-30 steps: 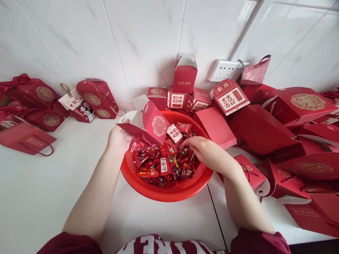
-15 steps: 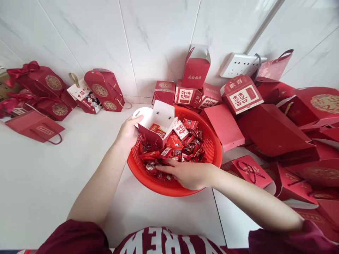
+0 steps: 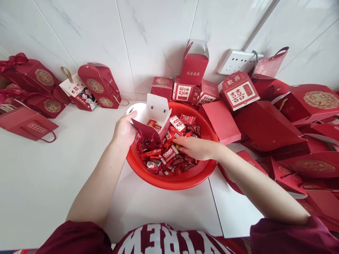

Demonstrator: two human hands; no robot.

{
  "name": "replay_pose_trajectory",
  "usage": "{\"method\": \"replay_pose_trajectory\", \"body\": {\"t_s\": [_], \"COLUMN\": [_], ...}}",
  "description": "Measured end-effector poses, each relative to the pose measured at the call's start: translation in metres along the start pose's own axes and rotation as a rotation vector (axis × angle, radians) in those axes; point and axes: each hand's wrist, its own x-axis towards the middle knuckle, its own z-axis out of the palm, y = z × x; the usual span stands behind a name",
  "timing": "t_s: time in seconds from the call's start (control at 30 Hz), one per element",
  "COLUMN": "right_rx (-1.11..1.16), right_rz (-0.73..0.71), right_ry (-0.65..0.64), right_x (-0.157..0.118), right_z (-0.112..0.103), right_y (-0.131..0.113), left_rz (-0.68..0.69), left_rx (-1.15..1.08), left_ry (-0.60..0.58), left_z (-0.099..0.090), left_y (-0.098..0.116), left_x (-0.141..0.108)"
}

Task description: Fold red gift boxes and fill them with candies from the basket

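A red round basket (image 3: 169, 183) holds many wrapped candies (image 3: 169, 153), mostly red. My left hand (image 3: 124, 130) grips an open red box (image 3: 149, 133) with a white inside by its left side, over the basket's back left part. Some red packets lie in the box. My right hand (image 3: 196, 147) is among the candies right of the box, palm down, its fingertips touching them near a yellow wrapper. Its fingers are close together, and what they may pinch is too small to make out.
Red gift boxes (image 3: 97, 84) and a red paper bag (image 3: 31, 123) stand on the white counter (image 3: 87, 130) at left. More boxes (image 3: 239, 92) line the wall and pile up at right, beside a white power strip (image 3: 235, 61).
My right hand has moved from the front of the basket up and back towards the box, uncovering candies there. My left hand still holds the box. The view has shifted slightly.
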Motion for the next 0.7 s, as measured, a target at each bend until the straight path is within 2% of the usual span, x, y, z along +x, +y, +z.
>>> {"method": "replay_pose_trajectory", "body": {"t_s": [0.13,0.2,0.27,0.33,0.43,0.57,0.7], "right_rx": [-0.136,-0.165,-0.158,-0.102,-0.03,-0.262,-0.33], "right_rz": [0.043,0.058,0.044,-0.017,-0.137,-0.032,-0.022], "right_ry": [0.127,0.214,0.237,0.184,-0.004,-0.175,-0.205], "right_x": [0.003,0.0,-0.004,-0.009,-0.01,0.001,0.011], "right_z": [-0.007,-0.011,-0.015,-0.016,-0.011,0.013,0.032], "right_y": [0.01,0.007,-0.002,-0.015,-0.033,-0.045,-0.048], "left_rz": [-0.022,-0.018,-0.013,-0.004,-0.001,0.0,-0.011], "left_rx": [-0.016,-0.01,-0.008,0.002,0.04,0.091,0.136], "left_ry": [0.057,0.068,0.046,-0.001,-0.026,-0.024,-0.054], "left_z": [0.003,0.004,0.003,0.002,0.002,0.002,0.0], "left_y": [0.001,0.001,0.0,-0.001,-0.002,-0.003,-0.004], "left_x": [-0.002,-0.002,-0.001,0.0,0.0,-0.002,-0.003]}}
